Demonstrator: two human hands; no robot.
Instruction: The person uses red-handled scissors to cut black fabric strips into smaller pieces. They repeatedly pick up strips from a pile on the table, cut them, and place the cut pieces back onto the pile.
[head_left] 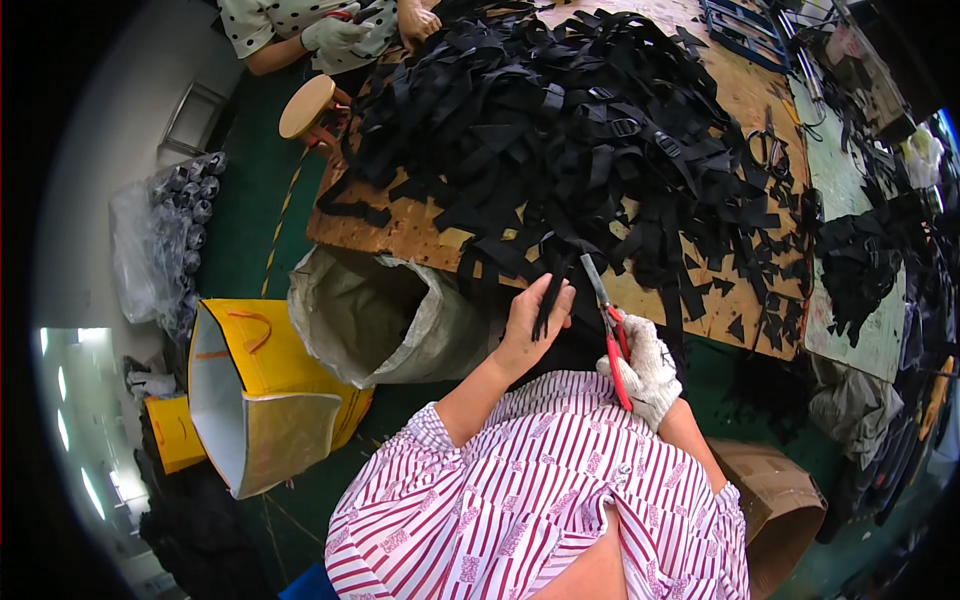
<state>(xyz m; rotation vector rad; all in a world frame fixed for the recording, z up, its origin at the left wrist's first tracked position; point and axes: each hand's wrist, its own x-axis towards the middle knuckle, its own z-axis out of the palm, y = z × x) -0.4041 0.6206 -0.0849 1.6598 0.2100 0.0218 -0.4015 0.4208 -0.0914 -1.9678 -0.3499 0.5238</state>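
My left hand (pixel 536 325) is bare and closed round a narrow black strap (pixel 549 303), whose ends hang below the fingers. Beside it, my right hand (pixel 645 370), in a white knitted glove, grips red-handled pliers (pixel 612 330). Their long grey jaws point away from me, toward the table edge, just right of the strap and apart from it. Past both hands lies a big heap of black straps (pixel 540 120), some with black buckles (pixel 624 127). Where the held strap meets the heap is hard to make out.
The wooden table (pixel 375 236) carries scissors (pixel 768 148) and black scraps at right. A whitish sack (pixel 440 330) and yellow bag (pixel 290 350) stand open at left; a cardboard box (pixel 765 480) is at lower right. Across the table, a person's gloved hand (pixel 337 33) holds something red near a round stool (pixel 307 107).
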